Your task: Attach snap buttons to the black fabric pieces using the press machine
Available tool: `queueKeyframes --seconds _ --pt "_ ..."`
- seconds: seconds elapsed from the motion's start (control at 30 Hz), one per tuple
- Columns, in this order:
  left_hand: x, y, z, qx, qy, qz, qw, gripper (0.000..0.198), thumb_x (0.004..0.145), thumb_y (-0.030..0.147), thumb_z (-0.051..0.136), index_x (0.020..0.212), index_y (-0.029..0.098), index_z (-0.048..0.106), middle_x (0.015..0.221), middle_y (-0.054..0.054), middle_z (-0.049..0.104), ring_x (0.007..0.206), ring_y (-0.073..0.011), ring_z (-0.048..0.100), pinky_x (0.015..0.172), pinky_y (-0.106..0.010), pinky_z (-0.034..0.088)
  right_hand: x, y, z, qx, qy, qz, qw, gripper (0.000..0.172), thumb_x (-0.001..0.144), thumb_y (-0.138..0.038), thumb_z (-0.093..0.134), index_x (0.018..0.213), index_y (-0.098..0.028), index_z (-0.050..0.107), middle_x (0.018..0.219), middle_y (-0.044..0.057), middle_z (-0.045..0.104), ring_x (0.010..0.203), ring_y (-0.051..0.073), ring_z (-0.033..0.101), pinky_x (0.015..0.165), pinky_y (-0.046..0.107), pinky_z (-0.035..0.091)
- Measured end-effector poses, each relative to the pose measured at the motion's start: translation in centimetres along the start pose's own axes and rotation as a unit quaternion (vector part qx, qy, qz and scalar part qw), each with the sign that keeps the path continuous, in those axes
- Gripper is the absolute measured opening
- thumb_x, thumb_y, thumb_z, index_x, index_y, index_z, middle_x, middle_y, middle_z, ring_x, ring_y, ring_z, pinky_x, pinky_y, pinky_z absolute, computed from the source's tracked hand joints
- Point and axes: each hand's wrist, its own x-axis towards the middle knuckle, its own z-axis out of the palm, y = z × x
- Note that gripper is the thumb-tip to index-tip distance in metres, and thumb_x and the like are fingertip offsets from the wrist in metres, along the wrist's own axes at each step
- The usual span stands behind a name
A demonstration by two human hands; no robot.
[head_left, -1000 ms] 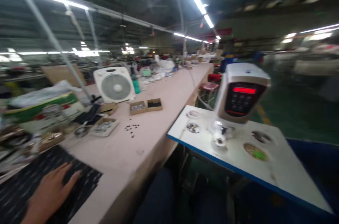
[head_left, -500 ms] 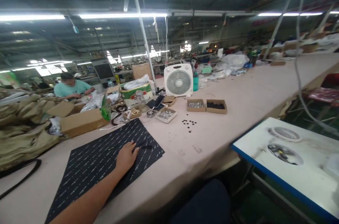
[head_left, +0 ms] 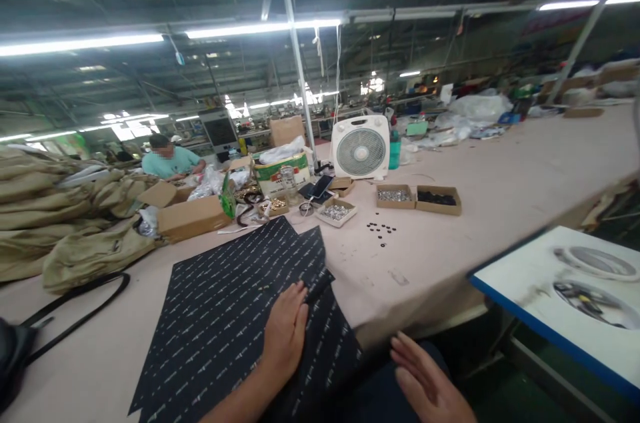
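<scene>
A black sheet of fabric with rows of small white print (head_left: 225,316) lies on the long pale table (head_left: 450,250) and hangs over its near edge. My left hand (head_left: 285,333) lies flat on the sheet, fingers stretched out toward a thin black strip (head_left: 320,286) on the fabric. My right hand (head_left: 427,383) hovers open below the table edge, palm turned left, touching nothing.
Small cardboard trays of metal and black parts (head_left: 417,198), loose black buttons (head_left: 381,231), a white box fan (head_left: 361,148), cartons (head_left: 193,216) and piled khaki bags (head_left: 65,210) are on the table. A white machine table with blue edge (head_left: 560,296) stands right. Another person (head_left: 170,160) works at the far side.
The view swung left from the machine to the table. The fabric sheet has come nearer, over the table edge, with my left hand on it. My right hand has come into view.
</scene>
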Motion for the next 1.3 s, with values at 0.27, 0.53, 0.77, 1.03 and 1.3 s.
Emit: queueKeyframes --seconds 0.27,0.53,0.77,1.03,1.3 --pt "-1.9 4.5 -3.3 0.029 -0.073 0.147 0.986 0.056 0.091 0.04 0.062 0.143 0.026 0.047 0.151 -0.01 0.046 0.145 -0.0312 0.034 0.12 -0.056 0.034 3.8 -4.2 4.6 -0.021 -0.01 -0.041 0.999 0.054 0.078 -0.051 0.065 0.123 -0.02 0.067 0.113 0.01 0.075 0.111 0.034 0.067 0.101 0.047 0.052" --pt "10.0 -2.1 -3.8 0.063 -0.201 0.158 0.965 0.089 0.071 0.041 0.079 0.147 0.016 0.041 0.154 -0.017 0.04 0.146 -0.0361 0.031 0.121 -0.057 0.022 2.1 -2.0 -0.2 0.047 -0.007 -0.01 0.999 0.046 0.074 -0.049 0.074 0.11 -0.021 0.073 0.107 0.008 0.077 0.103 0.032 0.07 0.097 0.043 0.054" --pt "11.7 -1.2 -0.2 0.019 -0.26 0.22 0.94 0.056 0.075 0.035 0.076 0.127 0.018 0.062 0.144 -0.014 0.053 0.138 -0.0315 0.043 0.118 -0.046 0.032 1.5 -1.9 -3.1 0.026 -0.04 0.06 0.997 0.045 0.075 -0.048 0.072 0.113 -0.024 0.074 0.108 0.006 0.077 0.099 0.031 0.072 0.09 0.04 0.058" --pt "13.1 -0.1 0.3 0.036 -0.31 0.245 0.918 0.03 0.076 0.019 0.065 0.105 0.02 0.071 0.102 -0.009 0.07 0.105 -0.0281 0.061 0.104 -0.043 0.04 3.5 -6.6 -5.4 -0.082 -0.068 -0.014 0.994 0.068 0.073 -0.058 0.075 0.133 -0.029 0.064 0.142 0.009 0.059 0.133 0.036 0.051 0.114 0.051 0.039" --pt "12.2 4.5 -1.5 0.044 -0.318 0.177 0.93 0.024 0.07 0.01 0.055 0.091 0.019 0.062 0.089 -0.008 0.068 0.085 -0.0269 0.063 0.07 -0.033 0.045 5.3 -6.2 6.6 -0.365 -0.025 -0.193 0.911 0.079 0.072 -0.035 0.081 0.143 -0.017 0.052 0.138 0.018 0.06 0.125 0.037 0.055 0.109 0.051 0.039"
